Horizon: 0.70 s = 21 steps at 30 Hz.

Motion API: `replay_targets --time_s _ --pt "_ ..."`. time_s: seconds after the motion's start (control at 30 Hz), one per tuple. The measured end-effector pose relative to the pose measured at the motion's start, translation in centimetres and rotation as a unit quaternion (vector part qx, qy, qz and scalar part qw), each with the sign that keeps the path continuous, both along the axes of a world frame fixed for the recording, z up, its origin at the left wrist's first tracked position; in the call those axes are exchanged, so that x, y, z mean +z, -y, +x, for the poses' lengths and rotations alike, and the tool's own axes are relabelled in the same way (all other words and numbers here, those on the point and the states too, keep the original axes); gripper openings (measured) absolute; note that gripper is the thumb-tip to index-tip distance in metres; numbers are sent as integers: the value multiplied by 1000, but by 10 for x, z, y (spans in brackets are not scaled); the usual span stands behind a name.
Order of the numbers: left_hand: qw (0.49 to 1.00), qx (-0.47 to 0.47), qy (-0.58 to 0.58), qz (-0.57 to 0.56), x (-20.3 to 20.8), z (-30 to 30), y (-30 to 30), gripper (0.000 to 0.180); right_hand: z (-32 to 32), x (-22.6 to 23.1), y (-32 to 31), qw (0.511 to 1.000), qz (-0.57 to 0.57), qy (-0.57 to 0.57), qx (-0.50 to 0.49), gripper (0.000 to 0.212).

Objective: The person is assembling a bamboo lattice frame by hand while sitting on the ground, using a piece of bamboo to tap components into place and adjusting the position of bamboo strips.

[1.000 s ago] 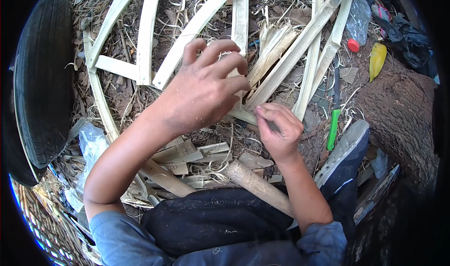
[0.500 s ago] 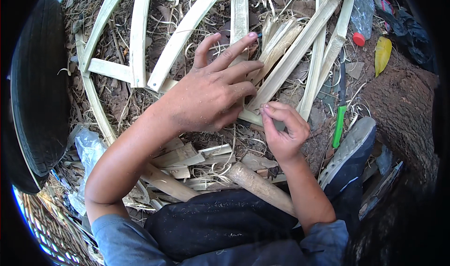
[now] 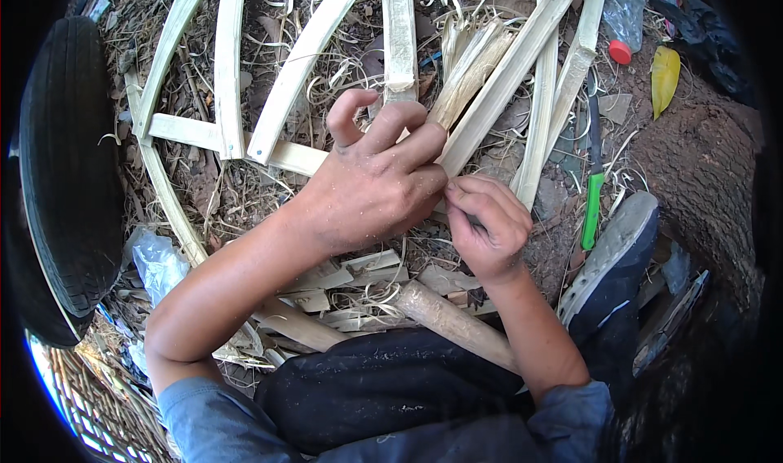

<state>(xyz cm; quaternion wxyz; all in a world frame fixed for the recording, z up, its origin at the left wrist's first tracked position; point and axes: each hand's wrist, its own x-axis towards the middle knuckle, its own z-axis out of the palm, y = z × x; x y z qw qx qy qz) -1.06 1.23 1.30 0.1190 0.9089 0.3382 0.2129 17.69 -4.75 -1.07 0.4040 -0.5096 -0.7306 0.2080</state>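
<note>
My left hand (image 3: 377,182) lies over the wooden crosspiece (image 3: 300,159), its fingers bent and most fingertips and the thumb hidden. What they hold cannot be made out. Beside it, my right hand (image 3: 492,228) pinches thumb and forefinger together at the lower end of a slanted wooden slat (image 3: 514,72); anything in the pinch is too small to make out. Other pale slats fan out beyond, among them a curved slat (image 3: 306,59) and a straight slat (image 3: 229,72). Small fastener heads show where these two cross the crosspiece.
A knife with a green handle (image 3: 593,210) lies right of the slats, near my shoe (image 3: 608,255). A black tyre (image 3: 69,169) stands at left. A round wooden stick (image 3: 457,324) and wood offcuts lie before my knees. A red-capped plastic bottle (image 3: 625,23) rests at far right.
My left hand's fingers, stretched out before, are now bent, and the hand has shifted slightly nearer. My right hand keeps its pinch and has come closer to the left. The view has shifted slightly.
</note>
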Motion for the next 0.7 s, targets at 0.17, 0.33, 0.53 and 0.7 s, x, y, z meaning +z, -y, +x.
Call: replay_targets --time_s 0.17,0.33,0.53,0.7 --pt "997 14 15 -71 -4 3 4 20 4 5 -1 1000 -11 9 17 23" --pt "996 34 14 -78 -8 5 5 18 5 3 -1 999 -15 6 31 24" --pt "988 49 17 -144 -8 9 5 18 10 0 -6 999 -21 0 42 25" --pt "983 45 10 -178 -6 7 4 17 10 6 -7 997 -37 -11 63 25"
